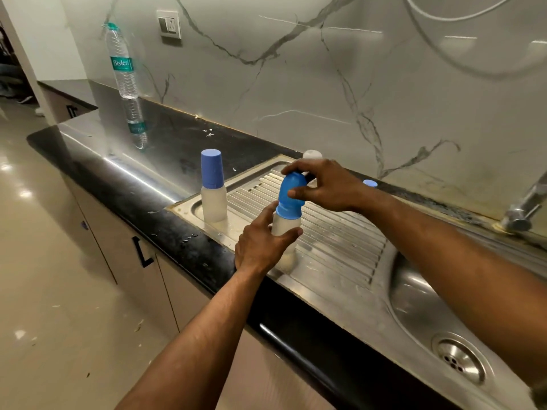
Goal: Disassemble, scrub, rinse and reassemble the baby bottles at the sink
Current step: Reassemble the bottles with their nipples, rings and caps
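- Frosted, milky plastic forms the body of the baby bottle (285,229), which stands on the ribbed draining board (334,232); the left hand (263,247) wraps round its lower half, thumb on the right side of the body and fingers curled behind.
- Smooth blue plastic makes the domed cap (291,192), which sits above the left thumb; the right hand (322,184) pinches it from above, thumb on the near face and fingers draped over the crown.
- Risk, as I judge it: the board looks wet, so a hard twist could skid the base along the steel ridges and tip the bottle toward the sink bowl (414,294), to the right of both hands.
- Another risk: a cap that pops free suddenly could fly from the pinch, since the dome is slick and rounded with little to grip.
- A second bottle (213,190), with a straighter blue cap, stands upright to the left of the left-hand fingers; a swinging elbow or wrist could knock it over.
- Beyond the right-hand fingers, a small blue lid (370,183) lies on the dark polished counter (177,149); it is too small to describe further.
- Whether the cap is already loosened cannot be told.
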